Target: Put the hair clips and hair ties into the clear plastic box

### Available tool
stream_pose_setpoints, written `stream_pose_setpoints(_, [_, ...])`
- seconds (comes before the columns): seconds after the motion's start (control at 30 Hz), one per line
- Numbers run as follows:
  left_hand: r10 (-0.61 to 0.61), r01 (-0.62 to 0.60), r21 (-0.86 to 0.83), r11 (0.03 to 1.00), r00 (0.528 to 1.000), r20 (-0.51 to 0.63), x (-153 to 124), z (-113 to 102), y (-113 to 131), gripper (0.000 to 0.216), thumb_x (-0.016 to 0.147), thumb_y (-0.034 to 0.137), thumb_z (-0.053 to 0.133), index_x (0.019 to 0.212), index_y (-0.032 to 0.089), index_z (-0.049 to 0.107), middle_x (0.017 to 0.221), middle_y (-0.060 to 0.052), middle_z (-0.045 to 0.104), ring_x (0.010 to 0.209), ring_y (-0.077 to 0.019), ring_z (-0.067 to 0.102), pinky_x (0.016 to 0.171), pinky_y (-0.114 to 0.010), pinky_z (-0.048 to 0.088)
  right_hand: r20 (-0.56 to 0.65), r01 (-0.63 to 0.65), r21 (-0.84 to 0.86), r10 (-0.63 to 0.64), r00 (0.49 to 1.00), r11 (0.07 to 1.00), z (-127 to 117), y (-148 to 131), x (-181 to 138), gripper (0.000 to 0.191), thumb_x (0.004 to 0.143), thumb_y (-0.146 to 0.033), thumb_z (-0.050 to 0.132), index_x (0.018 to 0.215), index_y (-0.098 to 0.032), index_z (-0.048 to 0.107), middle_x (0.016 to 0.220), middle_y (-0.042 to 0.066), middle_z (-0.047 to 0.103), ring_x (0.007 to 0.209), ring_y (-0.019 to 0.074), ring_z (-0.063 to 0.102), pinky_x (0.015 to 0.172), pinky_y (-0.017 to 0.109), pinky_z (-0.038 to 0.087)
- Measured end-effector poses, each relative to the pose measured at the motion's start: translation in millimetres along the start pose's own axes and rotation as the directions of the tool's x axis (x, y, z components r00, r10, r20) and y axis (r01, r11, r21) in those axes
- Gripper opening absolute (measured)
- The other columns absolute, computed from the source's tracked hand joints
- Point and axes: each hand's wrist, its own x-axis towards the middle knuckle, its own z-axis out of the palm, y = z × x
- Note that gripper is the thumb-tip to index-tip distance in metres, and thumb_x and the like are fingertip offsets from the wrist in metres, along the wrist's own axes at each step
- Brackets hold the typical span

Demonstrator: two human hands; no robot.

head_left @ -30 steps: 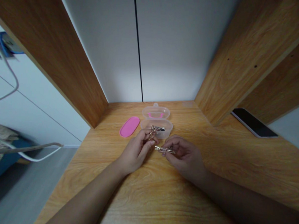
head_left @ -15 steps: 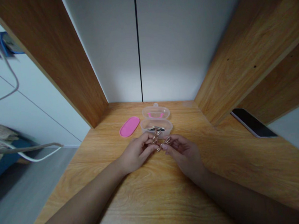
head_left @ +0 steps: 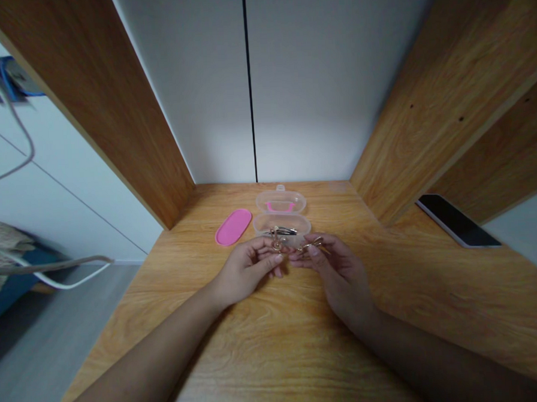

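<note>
My left hand (head_left: 247, 269) pinches the gold handles of an eyelash curler (head_left: 279, 236), whose dark curved head lies over the open clear plastic case (head_left: 281, 223). My right hand (head_left: 332, 268) pinches a second small gold metal tool (head_left: 313, 244) just in front of the case's right end. Both hands hover close together above the wooden desk (head_left: 276, 344). The case's hinged lid (head_left: 280, 202) lies open behind it, with a pink piece inside.
A pink oval pad (head_left: 233, 227) lies left of the case. A dark phone (head_left: 458, 220) rests on a side shelf at the right. Wooden side panels close in both sides. White cables hang at the far left.
Both hands have moved forward toward the case. The curler's head went from above the desk to over the case. The right hand turned its gold tool and raised it to the case's edge.
</note>
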Motion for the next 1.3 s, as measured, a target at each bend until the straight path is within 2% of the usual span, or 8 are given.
stream_pose_setpoints(0.23, [-0.014,0.007,-0.048,0.999,0.990,-0.140,3.0,-2.8,3.0,0.038,0.070,0.042,0.086,0.087,0.011,0.073,0.065,0.001,0.063,0.058,-0.0082,0.053,0.060,-0.023,0.043,-0.034,-0.030,-0.011,0.030,0.999,0.999,-2.1,3.4,3.2,0.046,0.076,-0.035,0.082,0.116,-0.025,0.062,0.092,0.004,0.078,0.075,0.0184,0.073,0.073,0.036,0.063])
stream_pose_setpoints(0.43, [-0.043,0.030,-0.105,0.994,0.991,-0.126,2.1,-1.2,1.8,0.031,0.065,0.032,0.090,0.085,0.013,0.075,0.072,-0.001,0.071,0.066,-0.0096,0.062,0.067,-0.022,0.050,0.003,-0.100,-0.038,0.100,0.995,0.994,-2.9,3.9,4.5,0.022,0.072,-0.034,0.084,0.086,-0.020,0.073,0.088,0.006,0.079,0.072,0.0181,0.072,0.071,0.033,0.062])
stream_pose_setpoints(0.6, [-0.067,0.055,-0.109,0.992,0.992,-0.106,0.9,0.3,3.3,0.027,0.067,0.032,0.089,0.083,0.013,0.076,0.084,-0.005,0.077,0.077,-0.0148,0.069,0.080,-0.030,0.055,0.013,-0.081,-0.002,0.081,0.997,0.997,-1.9,1.6,4.0,0.022,0.076,-0.039,0.081,0.083,-0.021,0.071,0.087,0.006,0.077,0.073,0.0194,0.072,0.059,0.029,0.061])
stream_pose_setpoints(0.73, [-0.066,0.059,-0.049,0.997,0.987,-0.148,0.1,-0.2,2.6,0.029,0.066,0.034,0.089,0.082,0.013,0.076,0.083,-0.006,0.077,0.075,-0.0154,0.068,0.076,-0.030,0.056,0.019,-0.124,0.020,0.123,0.992,0.992,-4.0,5.4,3.4,0.029,0.086,-0.048,0.070,0.092,-0.021,0.064,0.069,-0.001,0.066,0.049,0.0114,0.059,0.035,0.018,0.040])
stream_pose_setpoints(0.8, [-0.068,0.063,-0.035,0.997,0.984,-0.163,0.2,-0.8,1.0,0.030,0.065,0.035,0.089,0.082,0.013,0.076,0.082,-0.006,0.076,0.073,-0.0151,0.068,0.075,-0.030,0.056,0.016,-0.137,0.004,0.137,0.991,0.991,-5.1,7.8,2.8,0.030,0.092,-0.051,0.062,0.094,-0.020,0.063,0.063,-0.005,0.055,0.045,0.0075,0.050,0.036,0.016,0.034])
stream_pose_setpoints(0.9, [-0.070,0.065,-0.038,0.997,0.982,-0.174,1.2,-1.4,-0.8,0.033,0.064,0.037,0.090,0.082,0.013,0.076,0.081,-0.006,0.076,0.071,-0.0155,0.067,0.074,-0.030,0.056,0.031,-0.133,-0.007,0.133,0.991,0.991,-5.6,9.8,1.8,0.032,0.096,-0.051,0.056,0.099,-0.020,0.062,0.063,-0.006,0.049,0.049,0.0070,0.045,0.041,0.017,0.035])
stream_pose_setpoints(1.07, [-0.031,0.023,-0.051,0.998,0.985,-0.170,2.6,-0.5,2.5,0.036,0.065,0.037,0.089,0.090,0.013,0.076,0.083,-0.006,0.076,0.075,-0.0167,0.066,0.076,-0.031,0.053,0.114,-0.148,-0.042,0.152,0.982,0.988,-5.7,11.5,1.0,0.034,0.095,-0.047,0.059,0.116,-0.020,0.060,0.064,-0.006,0.051,0.051,0.0082,0.044,0.046,0.019,0.037])
stream_pose_setpoints(1.3, [0.025,-0.027,-0.017,0.999,0.993,-0.112,3.0,1.5,3.5,0.032,0.082,0.043,0.077,0.088,0.013,0.067,0.073,-0.002,0.066,0.067,-0.0117,0.057,0.068,-0.026,0.046,0.142,-0.107,-0.006,0.106,0.984,0.994,-5.0,10.7,7.4,0.022,0.085,-0.039,0.071,0.098,-0.021,0.071,0.079,0.003,0.069,0.056,0.0112,0.054,0.049,0.023,0.044])
